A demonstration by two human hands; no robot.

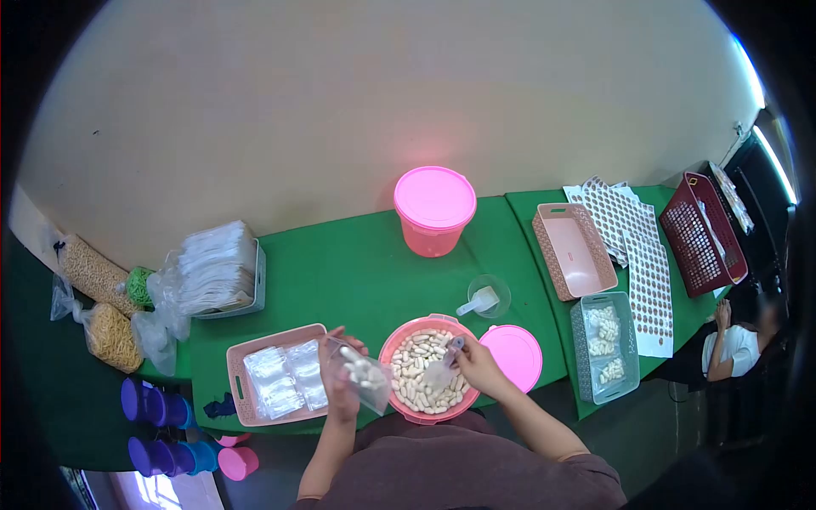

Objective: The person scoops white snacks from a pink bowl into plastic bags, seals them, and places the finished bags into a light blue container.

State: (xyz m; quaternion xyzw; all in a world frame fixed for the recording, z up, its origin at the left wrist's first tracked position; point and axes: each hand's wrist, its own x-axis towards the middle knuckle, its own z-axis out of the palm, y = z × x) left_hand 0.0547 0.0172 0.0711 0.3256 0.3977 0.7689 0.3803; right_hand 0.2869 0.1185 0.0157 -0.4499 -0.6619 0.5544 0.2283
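My left hand is closed on a clear plastic bag with several white oblong pieces inside. The bag hangs tilted at the left rim of an open pink bucket. Small white oblong snack-like pieces fill much of that bucket. Over them, my right hand grips the handle of a translucent scoop, whose bowl is down among the pieces. Left of the bag, a pink tray holds stacks of flat clear bags. A round pink lid lies beside my right hand.
Behind stands a lidded pink bucket. A clear bowl holds another scoop. At right are an empty pink basket, a grey basket of filled bags, sticker sheets and a maroon basket. A person sits far right.
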